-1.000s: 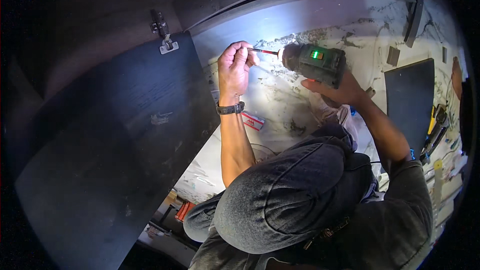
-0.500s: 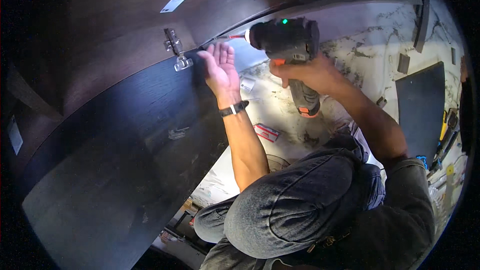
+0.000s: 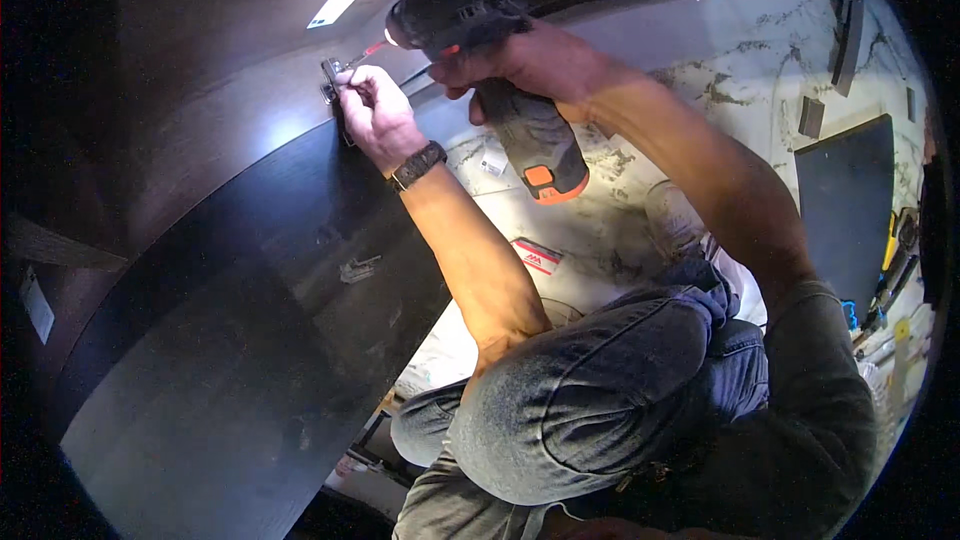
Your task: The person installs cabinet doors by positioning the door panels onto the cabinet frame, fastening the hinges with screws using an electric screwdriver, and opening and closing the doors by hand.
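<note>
My right hand (image 3: 515, 58) is wrapped round the grip of a black and orange cordless drill (image 3: 535, 140). The drill's lamp lights the dark cabinet panel (image 3: 225, 100). Its long bit with a red sleeve (image 3: 372, 50) reaches to a metal cabinet hinge (image 3: 332, 72). Right at the hinge, my left hand (image 3: 382, 122) is closed in a pinch by the bit's tip. What sits between those fingers is too small to make out, and the hand covers part of the hinge. Below it slants a large dark door panel (image 3: 250, 330).
A red and white packet (image 3: 537, 256) lies on the marble-patterned floor (image 3: 620, 220) beyond my knee (image 3: 560, 410). To the right are a dark board (image 3: 850, 205) and several hand tools (image 3: 895, 265). A white label (image 3: 334, 9) is stuck above the hinge.
The drill has moved left, its bit now at the hinge. My left hand went from open beside the bit to a pinch at the hinge.
</note>
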Action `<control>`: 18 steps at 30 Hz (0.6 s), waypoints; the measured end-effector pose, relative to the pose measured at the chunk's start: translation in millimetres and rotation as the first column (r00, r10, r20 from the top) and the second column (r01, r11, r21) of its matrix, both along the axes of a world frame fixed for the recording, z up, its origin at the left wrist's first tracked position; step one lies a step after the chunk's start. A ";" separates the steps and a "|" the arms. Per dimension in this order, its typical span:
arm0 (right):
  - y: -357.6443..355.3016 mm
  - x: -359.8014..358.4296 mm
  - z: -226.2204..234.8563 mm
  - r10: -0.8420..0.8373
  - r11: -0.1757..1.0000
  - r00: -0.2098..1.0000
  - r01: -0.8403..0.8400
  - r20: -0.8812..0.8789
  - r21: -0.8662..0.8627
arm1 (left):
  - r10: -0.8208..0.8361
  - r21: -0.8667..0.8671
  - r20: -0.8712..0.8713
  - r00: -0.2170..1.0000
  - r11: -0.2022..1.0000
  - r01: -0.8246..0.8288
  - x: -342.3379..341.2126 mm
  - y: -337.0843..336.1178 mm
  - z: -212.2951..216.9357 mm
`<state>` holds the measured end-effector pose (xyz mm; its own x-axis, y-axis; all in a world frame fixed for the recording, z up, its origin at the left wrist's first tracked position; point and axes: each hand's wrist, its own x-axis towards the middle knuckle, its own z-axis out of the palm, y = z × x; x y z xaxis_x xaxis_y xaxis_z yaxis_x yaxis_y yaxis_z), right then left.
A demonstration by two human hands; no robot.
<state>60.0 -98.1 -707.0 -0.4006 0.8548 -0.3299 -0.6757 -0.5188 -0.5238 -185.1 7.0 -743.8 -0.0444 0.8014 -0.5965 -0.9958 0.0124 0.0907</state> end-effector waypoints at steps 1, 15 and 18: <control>4.0 -0.6 1.3 0.031 0.999 0.999 -0.030 -0.018 0.011 | -0.001 0.003 0.000 1.000 1.000 0.001 -0.5 -0.4 -3.4; 14.2 3.0 13.2 0.074 0.997 0.984 -0.078 0.160 0.022 | 0.086 0.128 -0.497 0.863 0.991 -0.025 38.1 -49.5 -18.3; 9.4 5.4 11.9 0.075 0.995 0.989 -0.082 0.130 0.050 | 0.107 0.112 -0.520 0.848 0.992 -0.056 36.4 -51.8 -18.8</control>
